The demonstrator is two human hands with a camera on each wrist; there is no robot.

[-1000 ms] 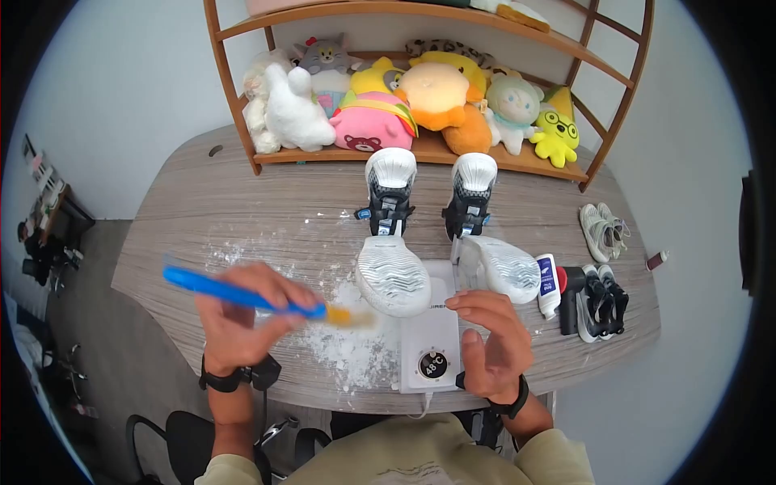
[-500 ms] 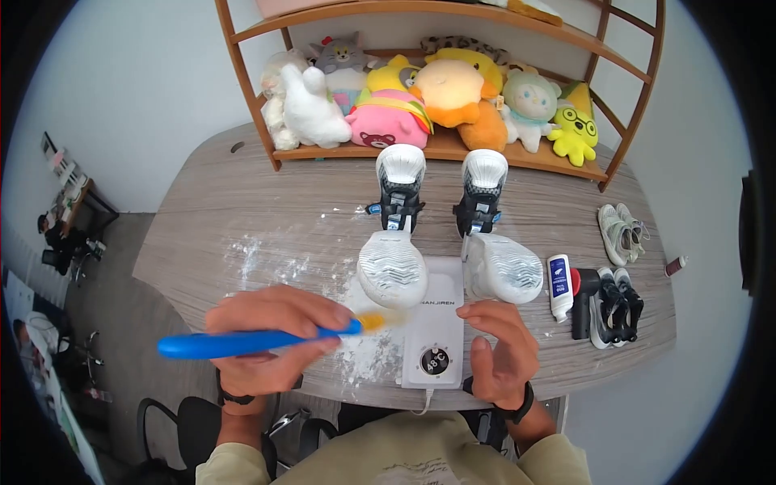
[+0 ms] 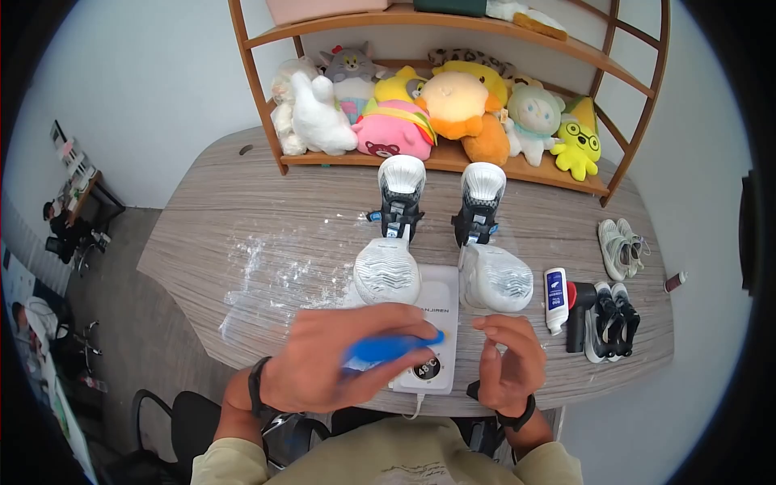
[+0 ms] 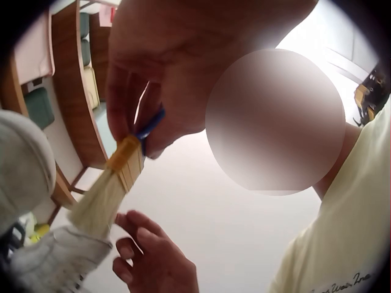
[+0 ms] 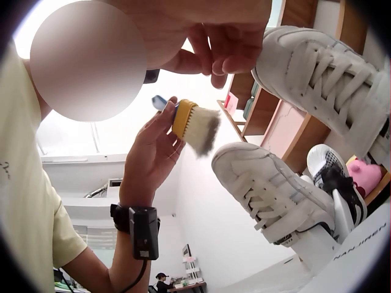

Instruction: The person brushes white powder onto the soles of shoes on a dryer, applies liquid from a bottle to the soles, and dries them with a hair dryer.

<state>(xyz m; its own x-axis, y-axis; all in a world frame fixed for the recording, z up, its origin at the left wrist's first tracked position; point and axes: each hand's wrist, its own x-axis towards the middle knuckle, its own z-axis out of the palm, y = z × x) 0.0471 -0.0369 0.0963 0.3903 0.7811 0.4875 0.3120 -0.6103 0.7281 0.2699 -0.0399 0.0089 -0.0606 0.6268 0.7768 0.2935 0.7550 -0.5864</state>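
My left hand (image 3: 347, 356) grips the blue handle (image 3: 388, 347) of a brush over the front of the white shoe dryer (image 3: 439, 323). In the left wrist view the brush's pale bristles (image 4: 98, 204) stick out below its yellow band. My right hand (image 3: 511, 364) is held right of the dryer's base, fingers loosely bent and holding nothing. Two white shoes, a left one (image 3: 386, 271) and a right one (image 3: 501, 279), sit on the dryer with soles towards me. Behind them are two black-and-white shoes (image 3: 402, 182). The dryer's display (image 3: 427, 369) reads 48°C.
White powder (image 3: 267, 275) is spread over the left of the wooden table (image 3: 194, 210). At right lie a white-and-blue tube (image 3: 555, 299), a black-and-red device (image 3: 575, 323) and more shoes (image 3: 618, 246). A shelf (image 3: 356, 162) with several plush toys stands behind.
My left hand has carried the brush rightwards from above the powder to over the dryer's base. My right hand stays in about the same place beside the dryer.
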